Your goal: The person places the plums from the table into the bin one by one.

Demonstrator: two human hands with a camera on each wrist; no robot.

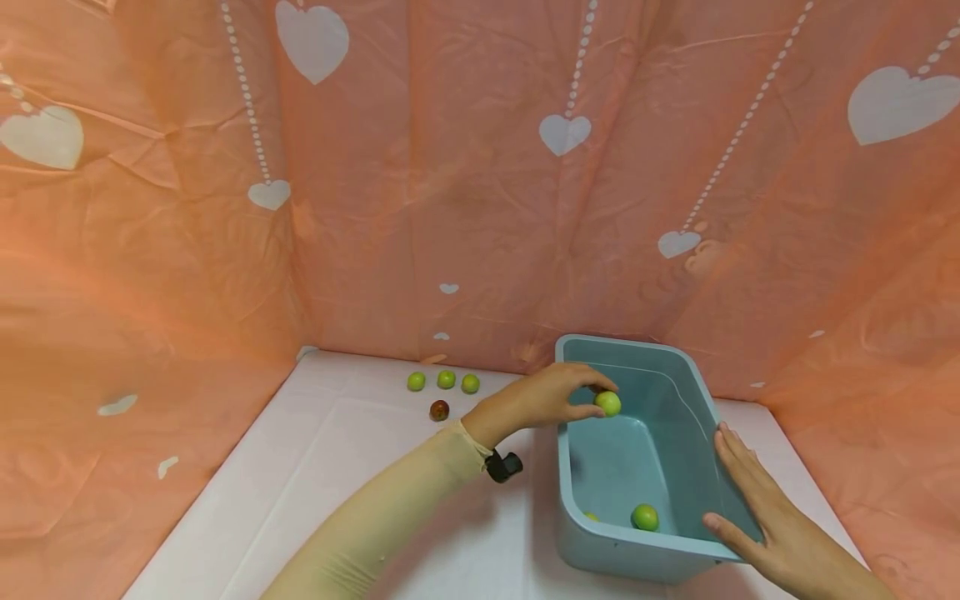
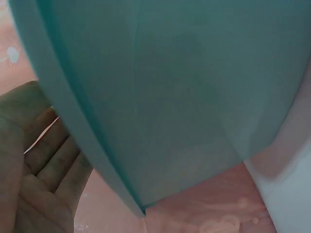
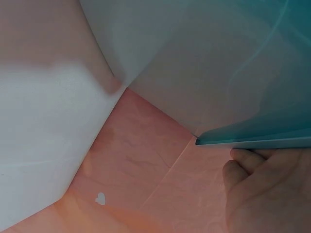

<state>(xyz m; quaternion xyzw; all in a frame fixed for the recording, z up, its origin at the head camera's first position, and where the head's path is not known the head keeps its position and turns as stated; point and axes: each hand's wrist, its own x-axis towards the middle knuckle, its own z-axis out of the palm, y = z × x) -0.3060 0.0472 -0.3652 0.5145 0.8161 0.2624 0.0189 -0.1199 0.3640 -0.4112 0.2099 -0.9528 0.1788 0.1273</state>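
1. From my end, the left hand (image 1: pixel 553 397) has its grip clamped on a green fruit (image 1: pixel 608 404), thumb against fingers, within the tub's opening by its left rim; the right hand (image 1: pixel 776 510) has its fingers apart, touching the tub (image 1: pixel 637 548) at its near right corner;
2. I judge that a fingertip hold on round, smooth skin could slip; dropped from high, the fruit might bounce or bruise the one below (image 1: pixel 645 517);
3. uneven pressure from the right hand could tilt or slide the tub;
4. a sweeping left sleeve (image 1: pixel 405 492) might roll the red-brown fruit (image 1: pixel 439 410) or three green ones (image 1: pixel 446 379) near the worktop's far edge;
5. the worktop (image 1: pixel 330 467) is pale, with the tub near its far right corner; orange sheeting (image 1: pixel 450 192) with white hearts surrounds it.
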